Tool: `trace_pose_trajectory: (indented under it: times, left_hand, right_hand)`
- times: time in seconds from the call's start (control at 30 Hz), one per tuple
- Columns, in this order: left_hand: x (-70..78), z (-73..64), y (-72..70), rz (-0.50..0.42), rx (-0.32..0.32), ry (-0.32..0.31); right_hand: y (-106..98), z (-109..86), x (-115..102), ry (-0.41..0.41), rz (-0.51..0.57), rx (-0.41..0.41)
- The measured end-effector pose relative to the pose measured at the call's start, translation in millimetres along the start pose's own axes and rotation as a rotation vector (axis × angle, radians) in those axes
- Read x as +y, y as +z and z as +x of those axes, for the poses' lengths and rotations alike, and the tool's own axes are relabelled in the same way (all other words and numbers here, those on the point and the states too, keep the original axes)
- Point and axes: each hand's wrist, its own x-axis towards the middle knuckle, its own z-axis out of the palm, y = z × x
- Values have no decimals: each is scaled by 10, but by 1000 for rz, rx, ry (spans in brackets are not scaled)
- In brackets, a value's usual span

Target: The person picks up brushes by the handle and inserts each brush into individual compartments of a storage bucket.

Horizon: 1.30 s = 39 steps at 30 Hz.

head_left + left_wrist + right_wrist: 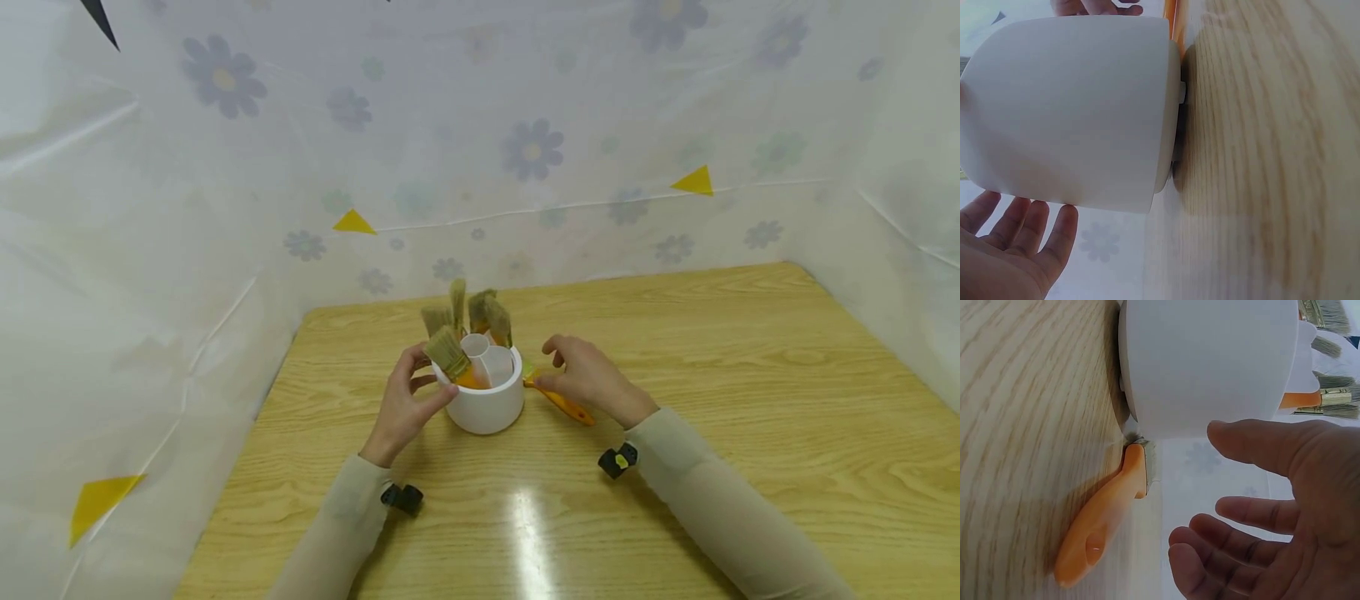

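Note:
A white round holder (483, 412) with inner compartments stands upright on the table. Several paintbrushes (447, 352) are in it with their bristles up. My left hand (401, 408) grips the holder's left side, its thumb at the front rim; the left wrist view shows its fingertips against the white wall (1072, 112). Right of the holder, a paintbrush with an orange handle (564, 405) lies on the table, its bristle end close to the holder's base. Over this brush hovers my right hand (592, 379), fingers loosely bent; in the right wrist view it holds nothing.
The wood-grain table (712, 458) reaches back to a wall of flowered plastic sheet (450, 150). More sheeting (135, 275) rises along the left side. Yellow triangles (355, 222) are stuck on the sheets. Small black cameras (618, 460) sit at both wrists.

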Motion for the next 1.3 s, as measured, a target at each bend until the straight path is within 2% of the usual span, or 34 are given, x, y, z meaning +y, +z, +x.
trace_pose_trajectory:
  times: [0.33,0.87,1.3]
  left_hand:
    - [9,0,7,-3,2,6]
    - [-1,-4,5,3,-4,-3]
    - [11,-6,7,2,-1,-9]
  right_hand:
    - [63,25,19,70,3,-93]
    - [168,207,33,72,-77,-126]
    - [177,286,59,54,-90,-148]
